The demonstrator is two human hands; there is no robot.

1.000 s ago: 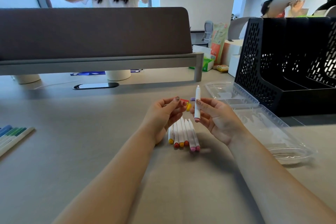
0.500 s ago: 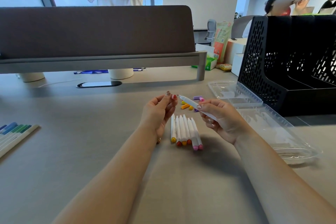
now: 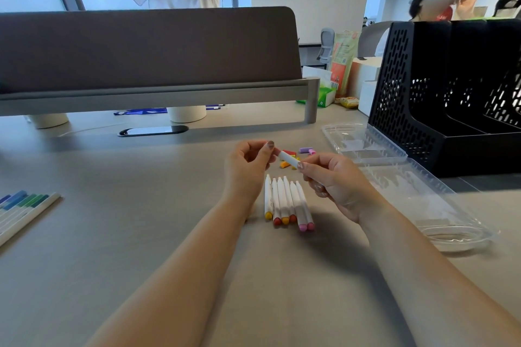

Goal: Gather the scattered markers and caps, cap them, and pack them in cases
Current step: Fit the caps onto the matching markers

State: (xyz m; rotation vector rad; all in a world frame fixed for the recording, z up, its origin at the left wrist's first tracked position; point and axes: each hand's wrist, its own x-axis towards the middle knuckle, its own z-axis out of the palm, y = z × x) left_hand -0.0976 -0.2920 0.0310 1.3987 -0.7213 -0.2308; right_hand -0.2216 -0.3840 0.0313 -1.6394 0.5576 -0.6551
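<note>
Over desk (image 3: pixel 141 248), marker (image 3: pixel 289 160), cap (image 3: pixel 277 153) between hands (image 3: pixel 335 182)

markers (image 3: pixel 287 200) white, warm-coloured ends | file rack (image 3: pixel 451 98) black, perforated | case (image 3: pixel 408 177) clear

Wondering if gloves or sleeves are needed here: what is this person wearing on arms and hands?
Nothing: the left forearm and right forearm are bare; no sleeves, gloves or watch in view. Nails on the left hand and right hand are painted muted grey-brown.
</note>
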